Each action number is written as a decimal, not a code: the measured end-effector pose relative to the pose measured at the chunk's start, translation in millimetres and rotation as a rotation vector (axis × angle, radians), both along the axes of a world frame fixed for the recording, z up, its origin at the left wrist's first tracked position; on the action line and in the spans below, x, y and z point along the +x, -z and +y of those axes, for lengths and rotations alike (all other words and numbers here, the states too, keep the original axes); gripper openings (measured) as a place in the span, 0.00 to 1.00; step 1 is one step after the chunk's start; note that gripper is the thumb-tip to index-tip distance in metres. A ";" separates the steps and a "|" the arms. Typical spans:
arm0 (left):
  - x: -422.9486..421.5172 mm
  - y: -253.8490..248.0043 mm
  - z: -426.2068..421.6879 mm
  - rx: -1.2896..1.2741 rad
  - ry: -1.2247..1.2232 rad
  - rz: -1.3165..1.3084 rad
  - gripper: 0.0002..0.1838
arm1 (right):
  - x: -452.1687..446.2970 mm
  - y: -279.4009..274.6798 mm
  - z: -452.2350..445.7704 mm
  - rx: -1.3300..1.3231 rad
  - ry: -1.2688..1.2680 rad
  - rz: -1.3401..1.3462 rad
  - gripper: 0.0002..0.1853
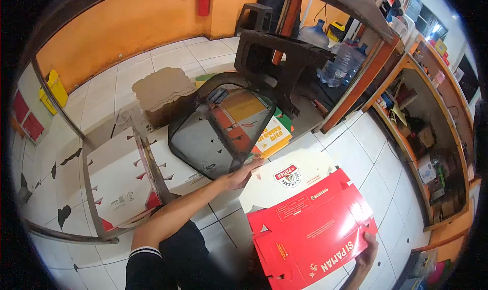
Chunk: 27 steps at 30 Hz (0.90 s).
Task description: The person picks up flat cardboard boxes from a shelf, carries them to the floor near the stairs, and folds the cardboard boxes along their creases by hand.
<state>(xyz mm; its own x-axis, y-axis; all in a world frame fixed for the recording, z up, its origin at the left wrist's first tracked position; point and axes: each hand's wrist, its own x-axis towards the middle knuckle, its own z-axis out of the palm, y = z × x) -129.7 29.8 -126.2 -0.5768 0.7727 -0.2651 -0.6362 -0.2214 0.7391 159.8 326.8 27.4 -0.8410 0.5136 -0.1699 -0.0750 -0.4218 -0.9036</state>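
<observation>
A flat, unfolded red and white cardboard box (315,224) with "SI PAMAN" printing is held up in front of me, tilted. My left hand (243,176) grips its white upper left edge, with the fingertips partly hidden. My right hand (367,252) holds the lower right red corner. Just beyond my left hand, a black-framed mesh tray (203,140) lies over orange and red printed cardboard (239,112). Stacks of white flat boxes (119,188) are at the left.
Brown cardboard sheets (162,89) are stacked behind the white boxes. A dark plastic stool (284,56) lies tipped beside the mesh tray. Water bottles (335,69) stand behind it. Wooden shelves (432,112) line the right. A metal frame (51,89) curves around the left.
</observation>
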 end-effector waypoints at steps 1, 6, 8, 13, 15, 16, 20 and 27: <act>-0.4 -7.0 -4.0 -0.081 0.045 0.066 0.37 | 2.7 8.2 10.1 0.025 -0.020 -0.020 0.39; -9.0 -39.3 -28.8 -0.071 0.251 0.219 0.39 | -3.8 48.5 35.5 0.119 -0.015 -0.049 0.40; -3.6 -63.9 -47.8 -0.312 0.280 0.325 0.36 | -23.2 39.6 23.6 0.157 -0.084 -0.006 0.38; 4.4 -65.0 -46.7 -0.235 0.382 0.398 0.31 | -30.8 50.4 28.8 0.175 -0.078 -0.017 0.28; 24.2 -84.1 -33.8 -0.331 0.183 0.542 0.29 | -29.7 47.5 22.4 0.146 -0.051 -0.091 0.25; 26.6 -82.7 -33.3 -0.329 0.193 0.544 0.29 | -29.2 45.1 16.4 0.123 -0.043 -0.164 0.23; 26.5 -88.9 -28.4 -0.295 0.108 0.546 0.28 | -22.8 45.5 -27.2 0.176 0.147 -0.383 0.21; 80.6 -150.9 -38.6 -0.233 -0.221 1.017 0.27 | 2.1 -1.3 0.2 0.703 0.468 0.042 0.32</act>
<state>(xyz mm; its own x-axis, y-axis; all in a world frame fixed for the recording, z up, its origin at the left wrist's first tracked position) -49.2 -8.8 24.8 -0.7315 0.6160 0.2923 0.3404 -0.0416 0.9394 161.9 327.0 28.7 -0.5138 0.7851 0.3457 -0.1410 0.3203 -0.9368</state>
